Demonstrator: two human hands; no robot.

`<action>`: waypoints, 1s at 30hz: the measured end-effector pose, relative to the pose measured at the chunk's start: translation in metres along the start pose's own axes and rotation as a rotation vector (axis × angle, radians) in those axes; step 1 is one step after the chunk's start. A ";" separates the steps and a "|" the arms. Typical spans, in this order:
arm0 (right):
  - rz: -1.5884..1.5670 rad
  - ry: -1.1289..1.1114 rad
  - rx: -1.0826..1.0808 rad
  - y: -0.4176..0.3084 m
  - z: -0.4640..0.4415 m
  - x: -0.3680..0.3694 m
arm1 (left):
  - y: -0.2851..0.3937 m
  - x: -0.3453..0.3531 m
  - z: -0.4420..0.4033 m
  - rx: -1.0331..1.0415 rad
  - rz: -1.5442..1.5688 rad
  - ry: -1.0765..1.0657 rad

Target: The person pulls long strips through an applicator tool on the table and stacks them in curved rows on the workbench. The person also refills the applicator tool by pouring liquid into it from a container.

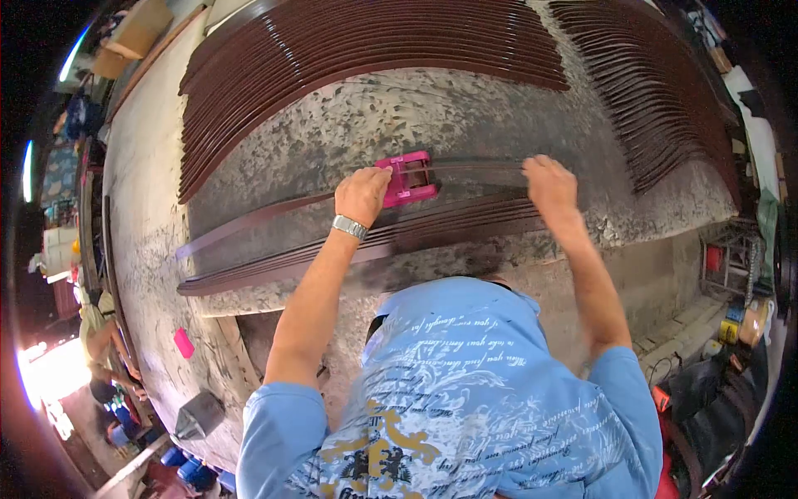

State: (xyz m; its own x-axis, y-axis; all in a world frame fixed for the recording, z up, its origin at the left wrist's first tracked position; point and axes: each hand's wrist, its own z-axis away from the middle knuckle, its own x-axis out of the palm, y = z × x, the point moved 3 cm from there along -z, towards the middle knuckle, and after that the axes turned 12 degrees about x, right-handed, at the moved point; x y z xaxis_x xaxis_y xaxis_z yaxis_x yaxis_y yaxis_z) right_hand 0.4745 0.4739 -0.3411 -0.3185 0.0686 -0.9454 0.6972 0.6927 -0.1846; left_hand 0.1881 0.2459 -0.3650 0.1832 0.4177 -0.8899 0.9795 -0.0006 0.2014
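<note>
Probably light and bendy, the brown strip [249, 218] suits an end pinch: the right hand [552, 190] grips it, the left hand [361, 196] clasping the pink tool [394, 185].

On the mottled grey counter [349, 108], a pink rectangular plastic tool [403, 195] sits between a broad row of long brown strips [357, 46] behind and a narrow brown strip bundle [399, 235] before it.

My right hand [551, 187] hides part of the thin strip [482, 169]; the far brown strips [374, 41] run out of view.
</note>
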 end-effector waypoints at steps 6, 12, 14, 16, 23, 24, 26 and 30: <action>0.211 -0.147 0.247 0.144 0.020 -0.049 | 0.004 -0.003 -0.007 -0.013 -0.031 -0.037; 0.366 -0.140 0.408 0.277 0.058 -0.109 | 0.015 -0.006 -0.018 -0.006 -0.039 -0.032; 0.422 -0.205 0.572 0.331 0.071 -0.122 | 0.019 -0.007 -0.022 0.002 -0.050 -0.029; 0.508 -0.335 0.737 0.380 0.087 -0.138 | 0.023 -0.007 -0.025 0.003 -0.066 -0.043; 0.498 -0.346 0.917 0.530 0.181 -0.206 | 0.029 -0.003 -0.031 -0.025 -0.138 -0.118; 0.664 -0.378 0.939 0.543 0.196 -0.216 | 0.030 -0.003 -0.031 -0.031 -0.146 -0.129; 0.673 -0.308 0.939 0.567 0.231 -0.240 | 0.031 -0.002 -0.033 -0.040 -0.153 -0.152; 0.522 -0.178 0.857 0.626 0.299 -0.288 | 0.047 0.007 -0.047 -0.044 -0.135 -0.213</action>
State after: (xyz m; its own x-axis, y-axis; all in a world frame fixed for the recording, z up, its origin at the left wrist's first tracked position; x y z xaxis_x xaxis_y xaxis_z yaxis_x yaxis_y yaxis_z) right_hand 1.1944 0.6732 -0.2641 0.2088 0.0586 -0.9762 0.9693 -0.1452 0.1986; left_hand 0.2315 0.2915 -0.3420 0.0691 0.2108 -0.9751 0.9925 0.0841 0.0885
